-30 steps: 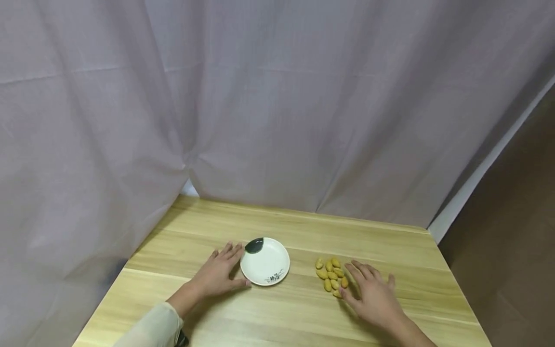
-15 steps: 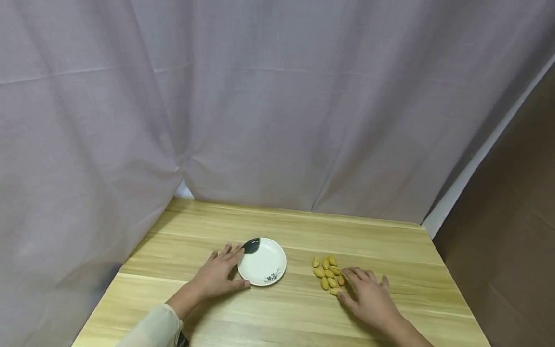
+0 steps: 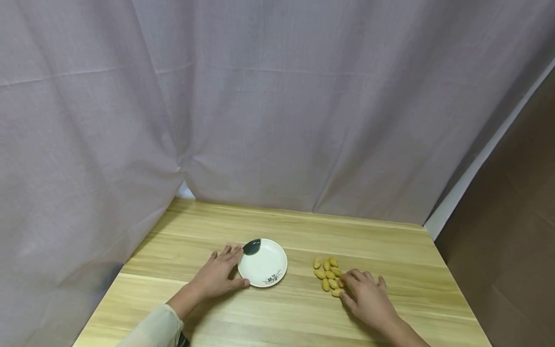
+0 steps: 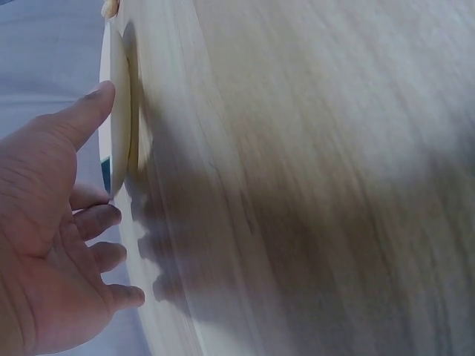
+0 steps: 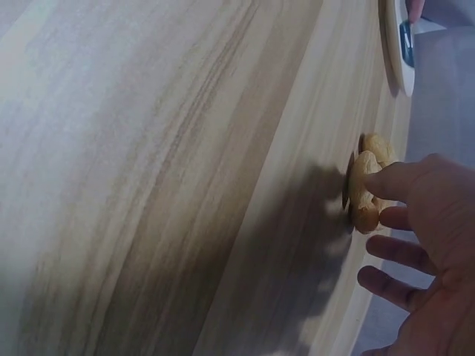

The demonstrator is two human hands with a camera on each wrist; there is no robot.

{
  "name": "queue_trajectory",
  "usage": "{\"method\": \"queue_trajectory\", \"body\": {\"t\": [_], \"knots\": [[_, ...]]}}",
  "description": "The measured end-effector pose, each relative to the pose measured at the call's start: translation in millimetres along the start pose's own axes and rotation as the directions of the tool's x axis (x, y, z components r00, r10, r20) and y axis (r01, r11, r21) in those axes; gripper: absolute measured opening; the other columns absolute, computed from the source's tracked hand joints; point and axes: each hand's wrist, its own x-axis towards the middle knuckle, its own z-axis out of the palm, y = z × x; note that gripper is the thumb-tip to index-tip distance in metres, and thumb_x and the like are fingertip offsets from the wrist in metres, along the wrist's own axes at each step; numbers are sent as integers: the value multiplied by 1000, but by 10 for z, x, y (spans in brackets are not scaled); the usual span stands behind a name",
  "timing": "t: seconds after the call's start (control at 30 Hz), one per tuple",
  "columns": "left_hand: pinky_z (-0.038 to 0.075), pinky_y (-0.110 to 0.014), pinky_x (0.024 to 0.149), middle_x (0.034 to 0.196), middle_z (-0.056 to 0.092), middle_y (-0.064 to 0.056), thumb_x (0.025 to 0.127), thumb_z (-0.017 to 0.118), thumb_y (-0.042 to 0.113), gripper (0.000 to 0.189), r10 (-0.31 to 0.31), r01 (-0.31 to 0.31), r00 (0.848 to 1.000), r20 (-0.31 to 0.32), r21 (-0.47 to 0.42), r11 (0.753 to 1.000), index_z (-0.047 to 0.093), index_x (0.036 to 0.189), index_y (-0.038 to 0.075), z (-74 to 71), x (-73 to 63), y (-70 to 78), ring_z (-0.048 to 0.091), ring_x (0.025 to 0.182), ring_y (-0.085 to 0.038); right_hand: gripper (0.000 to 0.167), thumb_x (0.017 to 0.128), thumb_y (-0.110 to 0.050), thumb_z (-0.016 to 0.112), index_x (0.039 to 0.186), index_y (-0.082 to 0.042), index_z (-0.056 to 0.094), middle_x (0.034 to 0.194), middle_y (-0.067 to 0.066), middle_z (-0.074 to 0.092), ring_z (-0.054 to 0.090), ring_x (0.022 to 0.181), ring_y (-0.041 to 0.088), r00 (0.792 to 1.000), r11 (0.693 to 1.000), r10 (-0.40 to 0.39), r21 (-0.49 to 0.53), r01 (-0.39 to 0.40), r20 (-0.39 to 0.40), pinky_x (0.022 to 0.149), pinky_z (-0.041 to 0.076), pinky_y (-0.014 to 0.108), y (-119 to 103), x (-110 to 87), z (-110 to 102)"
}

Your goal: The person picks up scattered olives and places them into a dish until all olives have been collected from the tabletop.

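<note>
A small round white plate (image 3: 262, 270) with a dark green patch and a flower print lies left of the table's middle. My left hand (image 3: 220, 274) rests at its left side, thumb and fingertips at the rim, fingers spread and nearly straight. To the right lies a loose pile of yellowish peanuts (image 3: 326, 274) in their shells. My right hand (image 3: 368, 298) reaches to the pile's right side. Its thumb and index fingertips are right at the outer peanuts, partly hiding one. In the right wrist view, the thumb overlaps a peanut (image 5: 364, 185) and the other fingers are apart.
The wooden table (image 3: 286, 318) has its back edge against a grey curtain (image 3: 269, 120). A brown panel (image 3: 511, 231) stands along the right side. The plate and the peanuts lie apart, with bare wood between them.
My right index fingertip has come lower and closer to the pile's right-hand peanuts. My left hand stays at the plate's rim. The view has shifted slightly.
</note>
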Motion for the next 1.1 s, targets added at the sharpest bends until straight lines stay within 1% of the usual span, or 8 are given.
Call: {"method": "queue_trajectory", "body": {"t": [0.07, 0.17, 0.3, 0.47, 0.7, 0.83, 0.97, 1.1], "knots": [[24, -78, 133, 178, 38, -18, 96, 80, 60, 100, 0, 0, 1000, 3, 2, 1000, 43, 167, 1, 10, -1, -5, 27, 168, -49, 32, 91, -26, 92, 120, -20, 80, 123, 1, 73, 69, 114, 31, 1000, 1000, 1, 29, -1, 2, 99, 44, 96, -3, -15, 9], [24, -76, 134, 177, 38, -19, 96, 81, 60, 100, -4, 4, 1000, 6, -11, 1000, 43, 167, 0, 11, 0, -4, 29, 168, -49, 28, 89, -22, 94, 113, -22, 80, 114, -5, 68, 65, 107, 22, 1000, 997, -6, 75, 5, 8, 98, 51, 90, -5, -31, 31], [25, -72, 136, 175, 42, -23, 95, 84, 56, 102, -20, 20, 1000, 11, -50, 999, 42, 167, -1, -2, 5, 10, 33, 166, -49, 26, 87, -20, 95, 107, -24, 79, 107, -12, 67, 62, 102, 14, 999, 995, -30, 93, 28, 15, 96, 57, 82, -13, -32, 70], [29, -68, 136, 173, 44, -25, 93, 87, 52, 103, -26, 28, 999, 22, -91, 995, 42, 167, -4, -17, 16, 18, 35, 165, -48, 23, 88, -20, 94, 105, -23, 79, 105, -12, 72, 64, 101, 14, 999, 996, -38, 83, 36, 15, 95, 58, 77, -25, -29, 103], [33, -64, 136, 175, 42, -22, 91, 87, 56, 107, -57, 61, 998, 40, -93, 994, 40, 168, -1, -10, 47, 1, 36, 166, -45, 22, 88, -20, 94, 102, -22, 78, 107, -8, 76, 66, 101, 15, 999, 997, -34, 62, 34, 7, 96, 59, 75, -46, -25, 116], [33, -63, 136, 175, 42, -23, 91, 88, 57, 108, -55, 59, 998, 42, -100, 993, 40, 169, -1, -21, 63, 6, 37, 165, -45, 22, 87, -21, 95, 98, -22, 76, 102, -9, 75, 64, 96, 13, 999, 998, -39, 55, 39, -6, 95, 60, 73, -60, -24, 114], [34, -63, 136, 175, 43, -23, 90, 89, 56, 108, -49, 53, 998, 42, -98, 994, 40, 169, 0, -28, 77, 13, 38, 165, -45, 23, 87, -22, 95, 97, -23, 75, 96, -12, 72, 63, 93, 12, 998, 998, -49, 44, 50, -35, 94, 61, 73, -64, -6, 84], [34, -64, 135, 174, 44, -22, 90, 90, 54, 107, -52, 56, 998, 35, -108, 993, 41, 169, 1, -31, 90, 21, 38, 165, -46, 23, 87, -19, 95, 99, -21, 76, 96, -9, 73, 65, 93, 13, 994, 996, -76, 49, 80, -83, 94, 60, 72, -64, 53, 25]]}}
